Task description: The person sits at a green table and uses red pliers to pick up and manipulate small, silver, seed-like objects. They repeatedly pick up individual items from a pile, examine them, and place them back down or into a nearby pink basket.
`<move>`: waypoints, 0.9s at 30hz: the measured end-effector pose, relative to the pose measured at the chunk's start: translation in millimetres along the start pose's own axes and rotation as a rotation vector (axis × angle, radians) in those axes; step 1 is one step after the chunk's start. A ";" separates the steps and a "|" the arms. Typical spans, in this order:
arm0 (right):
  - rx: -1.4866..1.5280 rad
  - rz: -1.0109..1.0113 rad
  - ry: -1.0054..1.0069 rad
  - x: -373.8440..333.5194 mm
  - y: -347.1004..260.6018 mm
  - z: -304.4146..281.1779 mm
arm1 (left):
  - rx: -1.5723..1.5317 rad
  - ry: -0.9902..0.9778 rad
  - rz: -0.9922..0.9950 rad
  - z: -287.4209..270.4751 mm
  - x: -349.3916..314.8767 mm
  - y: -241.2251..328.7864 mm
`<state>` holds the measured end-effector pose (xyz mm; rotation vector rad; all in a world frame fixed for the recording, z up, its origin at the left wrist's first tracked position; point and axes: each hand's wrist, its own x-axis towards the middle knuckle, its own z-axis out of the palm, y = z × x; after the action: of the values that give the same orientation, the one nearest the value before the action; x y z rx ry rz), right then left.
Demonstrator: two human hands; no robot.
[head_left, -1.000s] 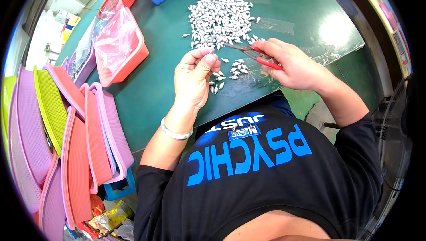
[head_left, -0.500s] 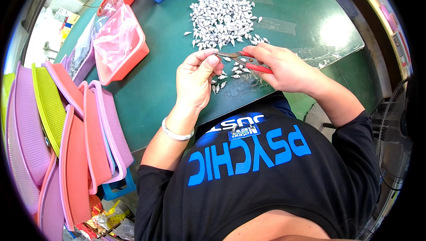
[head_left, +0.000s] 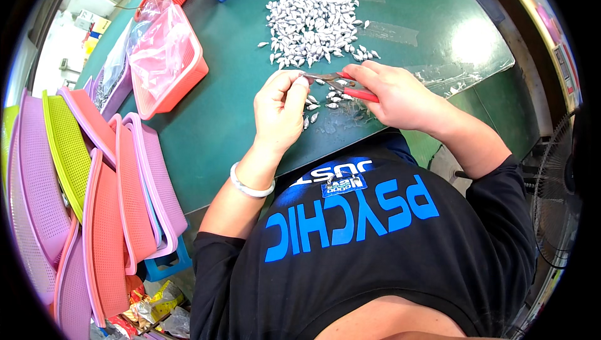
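Two hands [head_left: 280, 113] curl — left pinching, right [head_left: 400, 97] gripping pliers [head_left: 361, 94].

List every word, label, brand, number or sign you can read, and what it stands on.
Wording is left uncopied; lettering is told by place and colour.
Black shirt, front: large blue capitals, upside down here.
Same shirt, nearer the table: smaller white-and-blue capitals, upside down.
Blue patch on the shirt: small pale letters.
Yellow box, upper left: any print too small to read.
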<state>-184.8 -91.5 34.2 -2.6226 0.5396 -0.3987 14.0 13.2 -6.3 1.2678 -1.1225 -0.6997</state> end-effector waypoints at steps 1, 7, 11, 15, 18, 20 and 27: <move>-0.008 -0.003 0.015 -0.5 0.7 2.4 | 0.016 0.008 0.004 0.9 0.3 -0.3; -0.147 0.001 0.026 -0.6 -1.7 8.3 | 0.103 0.046 0.064 4.0 1.0 3.1; -0.179 0.000 0.045 -0.5 -3.7 10.3 | 0.118 0.059 0.064 4.3 -0.7 5.7; -0.215 -0.014 0.073 -1.3 -3.1 13.6 | 0.123 0.075 0.079 5.4 -2.3 3.7; -0.237 -0.010 0.084 -0.9 -3.6 15.1 | 0.105 0.091 0.078 6.6 -3.0 0.6; -0.246 -0.010 0.092 -1.0 -2.9 16.2 | 0.091 0.095 0.067 7.0 -3.1 -1.0; -0.007 0.005 0.011 3.2 10.1 5.0 | -0.097 0.108 -0.156 8.2 -3.0 0.9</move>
<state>-183.3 -99.5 25.8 -2.6266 0.5516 -0.4104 5.2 13.1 -6.8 1.3039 -0.8983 -0.7826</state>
